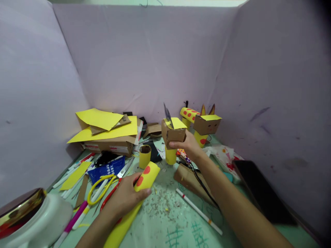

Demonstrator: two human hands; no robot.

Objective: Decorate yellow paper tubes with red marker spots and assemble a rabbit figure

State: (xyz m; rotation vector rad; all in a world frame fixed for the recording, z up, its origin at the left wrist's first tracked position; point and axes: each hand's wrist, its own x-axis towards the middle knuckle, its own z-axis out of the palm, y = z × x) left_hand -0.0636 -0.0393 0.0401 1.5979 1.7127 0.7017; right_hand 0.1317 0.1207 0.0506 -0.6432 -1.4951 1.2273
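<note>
My left hand (123, 197) is closed round a long yellow paper tube with red dots (144, 178), held low over the green table. My right hand (190, 144) reaches forward and grips a small brown cardboard box with a yellow top (172, 131), which sits on a short yellow tube (170, 155). A grey blade-like piece (167, 113) sticks up from the box. Just behind stands a finished yellow cardboard animal with red spots and a brown box head (204, 124).
A short yellow tube (144, 155) stands mid-table. Yellow-handled scissors (100, 187), pens and a blue packet (108, 168) lie left; yellow sheets top a cardboard box (108, 132). A white pen (199, 210), brown card (187, 177) and a dark tablet (258, 193) lie right. Purple walls enclose the table.
</note>
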